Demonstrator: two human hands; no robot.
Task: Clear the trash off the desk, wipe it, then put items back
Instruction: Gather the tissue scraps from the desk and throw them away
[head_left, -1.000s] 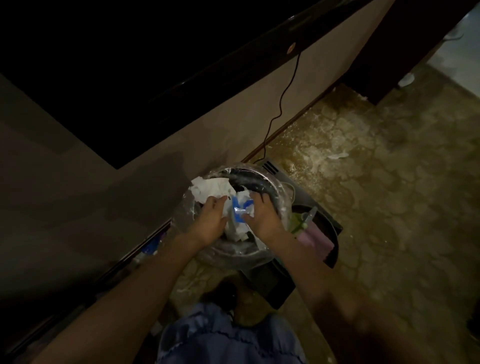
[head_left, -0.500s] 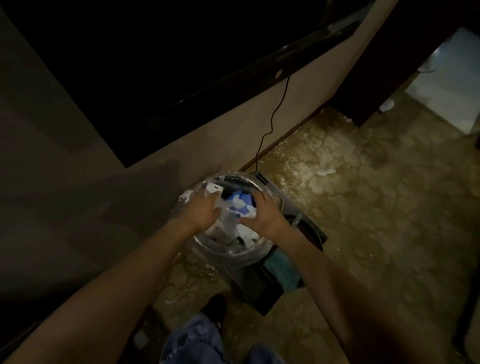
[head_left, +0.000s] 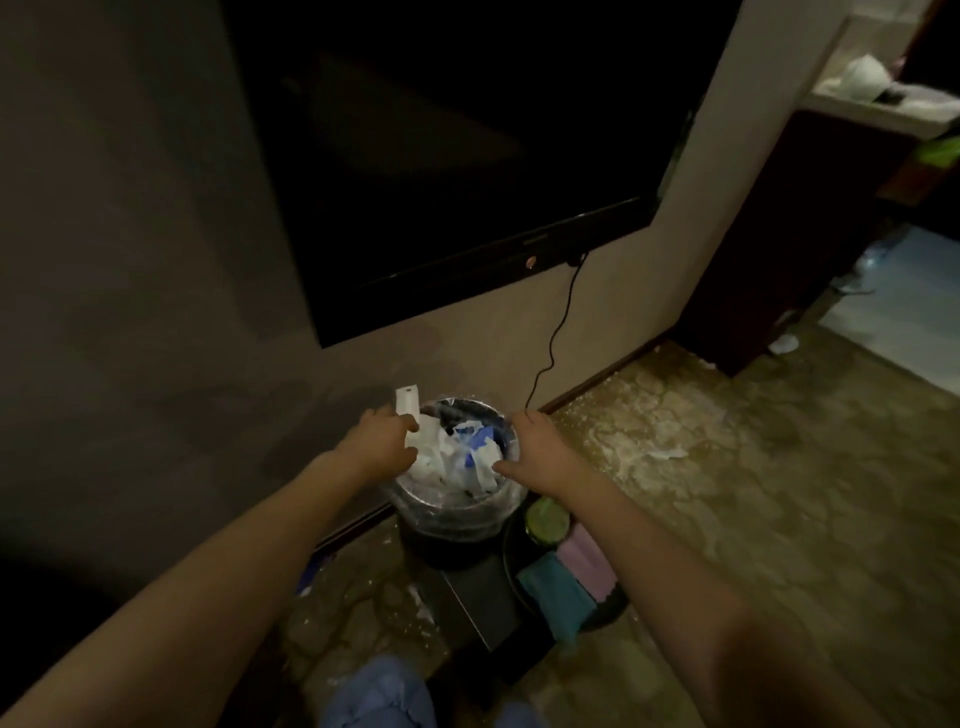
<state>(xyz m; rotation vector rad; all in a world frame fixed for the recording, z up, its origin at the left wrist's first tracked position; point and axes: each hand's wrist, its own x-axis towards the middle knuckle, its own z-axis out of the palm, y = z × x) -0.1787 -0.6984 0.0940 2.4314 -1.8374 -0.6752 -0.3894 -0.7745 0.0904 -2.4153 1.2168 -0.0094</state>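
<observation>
Both arms reach forward, left hand (head_left: 382, 441) and right hand (head_left: 540, 451) apart, fingers loosely curled.

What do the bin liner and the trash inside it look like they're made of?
Bin liner: thin clear plastic film, glossy, wrinkled over the rim. Trash: mostly crumpled white paper or tissue, matte, with a blue piece, possibly plastic wrapping; too dim to tell.

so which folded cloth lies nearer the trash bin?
The purple cloth: it lies beside the green lid, closer to the trash bin than the teal cloth.
</observation>
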